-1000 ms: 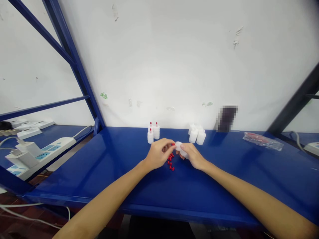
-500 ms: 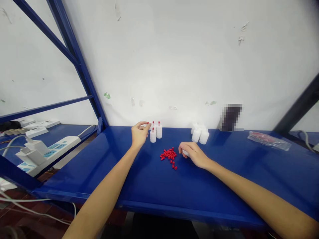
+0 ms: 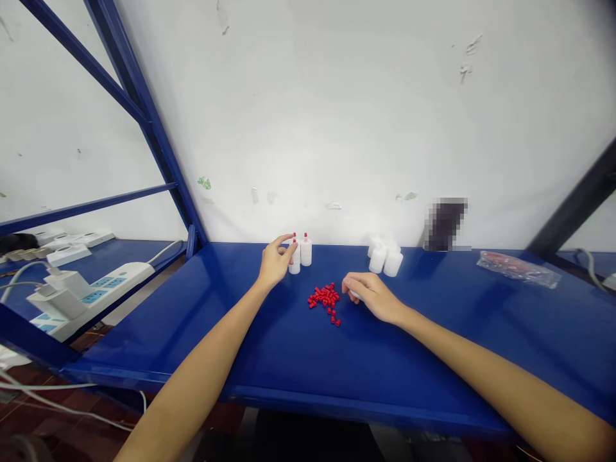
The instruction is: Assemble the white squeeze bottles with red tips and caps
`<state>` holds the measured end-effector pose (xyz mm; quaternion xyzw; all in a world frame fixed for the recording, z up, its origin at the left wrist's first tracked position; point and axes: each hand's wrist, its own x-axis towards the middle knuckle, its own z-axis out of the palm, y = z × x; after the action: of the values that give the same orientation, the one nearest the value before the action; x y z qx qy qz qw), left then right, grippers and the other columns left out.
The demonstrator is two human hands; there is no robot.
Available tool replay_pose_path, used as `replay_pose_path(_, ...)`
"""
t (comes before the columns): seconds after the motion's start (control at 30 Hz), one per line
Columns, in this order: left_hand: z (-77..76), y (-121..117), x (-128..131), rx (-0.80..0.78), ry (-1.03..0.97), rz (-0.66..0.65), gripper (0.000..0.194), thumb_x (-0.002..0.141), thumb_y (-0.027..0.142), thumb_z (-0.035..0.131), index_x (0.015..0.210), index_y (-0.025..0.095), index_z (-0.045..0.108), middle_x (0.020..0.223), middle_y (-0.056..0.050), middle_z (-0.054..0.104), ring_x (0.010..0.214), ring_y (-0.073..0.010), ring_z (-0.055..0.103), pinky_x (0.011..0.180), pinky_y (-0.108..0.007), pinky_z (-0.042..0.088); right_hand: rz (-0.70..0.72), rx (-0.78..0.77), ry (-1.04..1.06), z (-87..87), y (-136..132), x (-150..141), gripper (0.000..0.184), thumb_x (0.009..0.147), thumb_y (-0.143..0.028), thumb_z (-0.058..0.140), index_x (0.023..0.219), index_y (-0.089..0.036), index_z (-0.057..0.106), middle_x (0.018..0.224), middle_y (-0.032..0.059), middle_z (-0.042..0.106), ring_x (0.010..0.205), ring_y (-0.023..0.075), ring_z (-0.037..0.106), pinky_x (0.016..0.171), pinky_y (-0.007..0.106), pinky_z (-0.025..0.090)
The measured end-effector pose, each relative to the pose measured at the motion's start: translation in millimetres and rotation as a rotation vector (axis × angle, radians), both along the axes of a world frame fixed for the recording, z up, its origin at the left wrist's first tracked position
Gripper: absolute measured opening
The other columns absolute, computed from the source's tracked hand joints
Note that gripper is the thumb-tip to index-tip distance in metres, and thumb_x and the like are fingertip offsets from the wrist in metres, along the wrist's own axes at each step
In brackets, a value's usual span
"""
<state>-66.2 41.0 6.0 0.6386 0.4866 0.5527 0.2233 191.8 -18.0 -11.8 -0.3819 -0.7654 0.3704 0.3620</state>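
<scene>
My left hand (image 3: pixel 275 264) is at a small group of white bottles (image 3: pixel 307 253) with red caps, near the back edge of the table. Its thumb and index finger close around the red cap of a bottle, and the hand hides part of the group. To the right, my right hand (image 3: pixel 375 296) is curled around a white bottle (image 3: pixel 355 295), mostly hidden in the fingers. Between the hands lies a loose pile of small red caps (image 3: pixel 325 296). Several white bottles without red caps (image 3: pixel 393 263) stand together behind my right hand.
A clear plastic bag (image 3: pixel 520 269) with red contents lies at the right on the blue table (image 3: pixel 356 372). A dark blurred object (image 3: pixel 445 224) leans against the wall. Power strips (image 3: pixel 103 292) and cables are at the left, beyond the blue frame post (image 3: pixel 168 160).
My left hand has shifted slightly right, and its fingers now overlap the front red-capped bottle. My right hand keeps its hold on the white bottle. The view has moved a little.
</scene>
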Motion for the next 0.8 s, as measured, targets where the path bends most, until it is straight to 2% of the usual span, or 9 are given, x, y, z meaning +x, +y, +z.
replay_pose_path(0.1, 1.5, -9.7, 1.8, 0.157, 0.061, 0.079, 0.031, 0.088, 0.039, 0.054, 0.105, 0.017, 0.067, 0.049, 0.006, 0.049, 0.046, -0.0095, 0.043, 0.051, -0.02, 0.034, -0.045, 0.083, -0.058, 0.6, 0.6, 0.8, 0.041, 0.094, -0.048, 0.046, 0.075, -0.018, 0.066, 0.07, 0.0019, 0.059, 0.064, 0.0161, 0.055, 0.064, 0.029, 0.042)
replay_pose_path(0.17, 1.5, -17.4, 4.0, 0.244, 0.144, 0.057, 0.025, 0.089, 0.032, 0.049, 0.088, 0.017, 0.068, 0.052, 0.005, 0.049, 0.047, -0.0096, 0.041, 0.052, -0.022, 0.032, -0.086, 0.156, -0.093, 0.4, 1.2, 0.8, 0.042, 0.094, -0.047, 0.047, 0.072, -0.018, 0.068, 0.074, 0.0033, 0.062, 0.068, 0.0167, 0.057, 0.066, 0.029, 0.042)
replay_pose_path(0.23, 0.0, -24.3, 8.0, 0.282, 0.326, -0.056, 0.027, 0.087, 0.027, 0.049, 0.069, 0.016, 0.065, 0.057, 0.002, 0.054, 0.052, -0.0105, 0.045, 0.056, -0.023, 0.034, -0.127, 0.177, -0.119, -0.8, 2.5, 0.6, 0.044, 0.093, -0.048, 0.048, 0.07, -0.018, 0.069, 0.073, 0.0039, 0.065, 0.068, 0.0177, 0.058, 0.066, 0.03, 0.042)
replay_pose_path(0.3, -2.6, -28.8, 13.5, 0.259, 0.548, -0.217, 0.032, 0.087, 0.024, 0.049, 0.06, 0.016, 0.063, 0.061, -0.001, 0.058, 0.059, -0.0122, 0.051, 0.063, -0.025, 0.038, -0.17, 0.158, -0.147, -2.8, 4.4, 0.7, 0.044, 0.092, -0.05, 0.049, 0.07, -0.018, 0.071, 0.069, 0.0035, 0.067, 0.066, 0.0187, 0.06, 0.065, 0.03, 0.042)
replay_pose_path(0.37, -5.7, -30.4, 18.4, 0.176, 0.683, -0.337, 0.034, 0.091, 0.025, 0.046, 0.067, 0.016, 0.068, 0.063, -0.001, 0.061, 0.061, -0.0129, 0.054, 0.067, -0.025, 0.039, -0.213, 0.132, -0.165, -5.0, 6.7, 1.4, 0.046, 0.093, -0.052, 0.047, 0.071, -0.019, 0.072, 0.065, 0.003, 0.069, 0.064, 0.0195, 0.062, 0.065, 0.03, 0.042)
replay_pose_path(0.47, -9.8, -29.4, 20.5, 0.053, 0.719, -0.393, 0.034, 0.096, 0.028, 0.04, 0.091, 0.016, 0.072, 0.069, -0.001, 0.066, 0.061, -0.0126, 0.055, 0.064, -0.025, 0.039, -0.274, 0.125, -0.189, -6.8, 9.4, 3.0, 0.049, 0.093, -0.054, 0.046, 0.069, -0.019, 0.072, 0.066, 0.0028, 0.071, 0.065, 0.0202, 0.064, 0.066, 0.03, 0.042)
replay_pose_path(0.57, -12.2, -27.9, 15.3, 0.024, 0.759, -0.449, 0.028, 0.092, 0.022, 0.047, 0.103, 0.019, 0.072, 0.082, -0.002, 0.068, 0.068, -0.0133, 0.057, 0.067, -0.024, 0.041, -0.304, 0.135, -0.198, -6.7, 10.8, 4.4, 0.048, 0.093, -0.054, 0.045, 0.07, -0.02, 0.07, 0.067, 0.002, 0.072, 0.064, 0.0195, 0.064, 0.064, 0.029, 0.042)
replay_pose_path(0.7, -13.7, -26.8, 7.5, 0.006, 0.81, -0.498, 0.032, 0.086, 0.014, 0.049, 0.105, 0.022, 0.073, 0.086, -0.004, 0.066, 0.072, -0.0136, 0.057, 0.069, -0.024, 0.043, -0.24, 0.173, -0.143, -5.4, 12.2, 6.3, 0.044, 0.095, -0.051, 0.044, 0.071, -0.019, 0.064, 0.065, 0.0006, 0.069, 0.06, 0.0164, 0.06, 0.062, 0.028, 0.04)
replay_pose_path(0.8, -14.1, -26.0, 6.3, 0.0, 0.815, -0.512, 0.035, 0.085, 0.011, 0.049, 0.108, 0.022, 0.073, 0.087, -0.004, 0.065, 0.072, -0.0134, 0.057, 0.07, -0.024, 0.043, -0.147, 0.162, -0.084, -4.2, 12.8, 7.7, 0.039, 0.096, -0.048, 0.043, 0.082, -0.019, 0.064, 0.064, -0.0007, 0.067, 0.058, 0.0153, 0.057, 0.062, 0.027, 0.041)
